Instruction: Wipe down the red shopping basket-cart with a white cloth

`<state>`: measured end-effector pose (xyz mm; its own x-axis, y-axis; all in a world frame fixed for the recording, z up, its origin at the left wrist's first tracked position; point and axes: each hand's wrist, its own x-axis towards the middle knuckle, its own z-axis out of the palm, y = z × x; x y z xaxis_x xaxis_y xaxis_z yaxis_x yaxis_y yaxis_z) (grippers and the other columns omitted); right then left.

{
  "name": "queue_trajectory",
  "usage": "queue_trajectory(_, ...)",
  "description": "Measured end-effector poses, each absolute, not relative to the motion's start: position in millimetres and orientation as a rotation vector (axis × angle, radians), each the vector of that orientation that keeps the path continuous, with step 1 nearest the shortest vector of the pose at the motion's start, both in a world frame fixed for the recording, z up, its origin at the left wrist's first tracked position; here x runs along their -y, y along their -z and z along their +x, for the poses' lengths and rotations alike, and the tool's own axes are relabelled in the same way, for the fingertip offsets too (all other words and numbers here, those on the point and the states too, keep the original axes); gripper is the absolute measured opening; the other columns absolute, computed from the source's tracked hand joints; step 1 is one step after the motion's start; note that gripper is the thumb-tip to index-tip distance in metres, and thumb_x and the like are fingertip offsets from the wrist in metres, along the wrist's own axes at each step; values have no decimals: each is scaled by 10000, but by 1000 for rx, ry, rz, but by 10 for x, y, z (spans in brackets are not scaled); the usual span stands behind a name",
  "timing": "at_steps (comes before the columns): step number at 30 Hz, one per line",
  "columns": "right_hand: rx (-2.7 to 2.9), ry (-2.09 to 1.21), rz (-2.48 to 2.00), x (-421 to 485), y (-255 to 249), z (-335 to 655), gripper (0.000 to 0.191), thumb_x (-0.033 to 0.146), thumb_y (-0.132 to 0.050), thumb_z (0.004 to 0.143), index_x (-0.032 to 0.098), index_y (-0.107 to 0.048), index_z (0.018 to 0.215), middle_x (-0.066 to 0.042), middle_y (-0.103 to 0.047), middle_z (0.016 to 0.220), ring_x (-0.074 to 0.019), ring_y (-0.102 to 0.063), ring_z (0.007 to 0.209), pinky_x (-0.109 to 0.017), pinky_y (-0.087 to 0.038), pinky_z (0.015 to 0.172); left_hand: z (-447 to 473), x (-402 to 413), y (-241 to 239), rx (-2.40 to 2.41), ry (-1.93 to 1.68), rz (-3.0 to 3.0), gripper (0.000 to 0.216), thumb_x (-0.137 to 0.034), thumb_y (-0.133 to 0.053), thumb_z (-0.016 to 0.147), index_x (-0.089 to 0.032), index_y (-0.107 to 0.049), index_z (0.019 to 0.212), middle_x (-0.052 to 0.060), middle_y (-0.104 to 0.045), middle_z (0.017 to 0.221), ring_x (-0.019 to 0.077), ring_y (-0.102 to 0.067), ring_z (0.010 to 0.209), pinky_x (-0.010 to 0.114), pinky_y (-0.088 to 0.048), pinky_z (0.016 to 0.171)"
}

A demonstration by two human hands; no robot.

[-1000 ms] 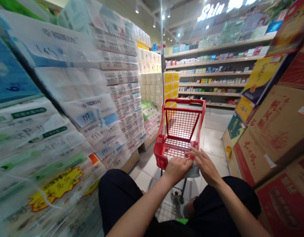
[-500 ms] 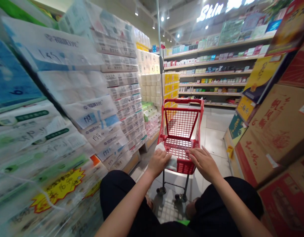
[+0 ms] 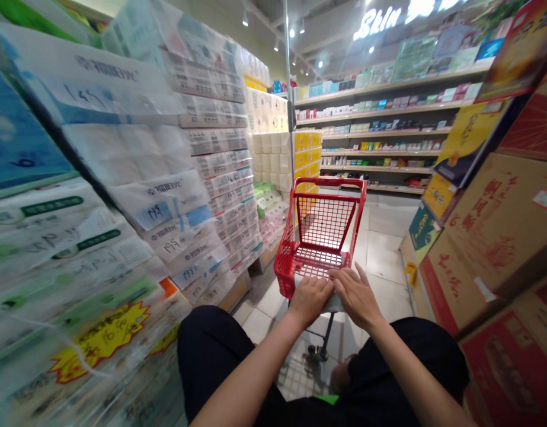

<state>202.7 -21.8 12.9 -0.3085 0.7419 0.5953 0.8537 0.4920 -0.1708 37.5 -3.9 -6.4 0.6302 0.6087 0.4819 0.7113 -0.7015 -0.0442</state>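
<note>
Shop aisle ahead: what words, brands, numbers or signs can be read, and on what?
"Skin": white glowing overhead sign; its later characters are washed out.
"福…光": white-and-blue plastic-wrapped packs; other characters unclear.
"16.90": yellow, red-edged starburst price card.
"帆风顺": brown cardboard box, printed red.
Too small or blurred: small coloured shelf boxes, most other labels and handwriting.
None readable: red plastic mesh cart.

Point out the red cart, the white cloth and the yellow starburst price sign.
Red cart (image 3: 325, 225), head view: on its mesh panel.
White cloth (image 3: 335, 306), head view: on its lower visible part.
Yellow starburst price sign (image 3: 102, 342), head view: on its middle.
</note>
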Motion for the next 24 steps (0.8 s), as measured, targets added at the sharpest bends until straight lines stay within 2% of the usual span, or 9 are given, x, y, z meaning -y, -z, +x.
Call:
queue_trajectory(3, 2130, 214, -1320, 237, -133, 2093, 386, 292, -277, 975, 292, -517, 1277, 9, -643, 1136, -177, -527, 1142, -488, -110, 1192, 14, -54, -16, 1035, 573, -2679, 208, -262, -391, 978, -248, -556, 1106, 40, -615, 959, 206, -547, 893, 362, -392, 815)
queue_trajectory(7, 2130, 194, -1331, 250, -122, 2130, 406, 302, -270, 975, 301, -511, 1301, 7, -641, 1145, -175, -516, 1160, -482, -102, 1195, -519, -200, -63, 1091, 596, -2644, 209, -262, -429, 967, -261, -559, 1131, 44, -605, 1039, 213, -532, 1029, 384, -375, 963)
queue_trajectory(9, 2141, 164, -1332, 252, -118, 2106, 428, 306, -259, 976, 315, -467, 1350, 16, -628, 1169, -171, -501, 1172, -486, -92, 1194, -673, -253, -52, 1086, 625, -2615, 212, -272, -434, 965, -263, -559, 1136, 42, -590, 1102, 219, -495, 1129, 392, -349, 1032)
queue_trajectory(11, 2133, 113, -1349, 257, -122, 2056, 459, 313, -236, 981, 339, -383, 1416, 26, -610, 1195, -167, -482, 1184, -496, -86, 1190, -714, -273, -29, 1096, 644, -2576, 197, -291, -443, 960, -255, -568, 1108, 41, -589, 1087, 221, -490, 1132, 403, -330, 1067)
queue_trajectory(15, 2079, 3, -1401, 269, -147, 1926, 496, 351, -202, 992, 361, -225, 1488, 23, -603, 1169, -168, -463, 1183, -511, -86, 1180, -516, -198, 20, 1186, 687, -2475, 185, -301, -438, 954, -228, -570, 1061, 56, -590, 1025, 229, -518, 1018, 460, -328, 1064)
queue_trajectory(20, 2081, 57, -1410, 255, -147, 1811, 528, 411, -254, 989, 361, -158, 1506, 15, -597, 1201, -182, -465, 1190, -510, -93, 1177, 3, 24, 81, 1276, 759, -2486, 191, -288, -453, 934, -195, -545, 1072, 97, -579, 1029, 269, -520, 1002, 499, -389, 977)
queue_trajectory(22, 2111, 90, -1396, 246, -158, 1805, 540, 429, -269, 985, 353, -158, 1508, 7, -591, 1230, -187, -463, 1202, -510, -97, 1176, 202, 121, 70, 1251, 837, -2567, 256, -218, -464, 907, -170, -501, 1156, 114, -572, 1069, 276, -518, 1034, 512, -379, 998)
queue_trajectory(24, 2142, 93, -1372, 249, -205, 1824, 542, 439, -269, 986, 342, -163, 1508, 2, -592, 1247, -187, -466, 1213, -511, -89, 1176, 324, 200, 8, 1169, 1010, -2698, 431, -188, -498, 868, -157, -396, 1286, 138, -522, 1207, 286, -480, 1142, 507, -375, 1025)
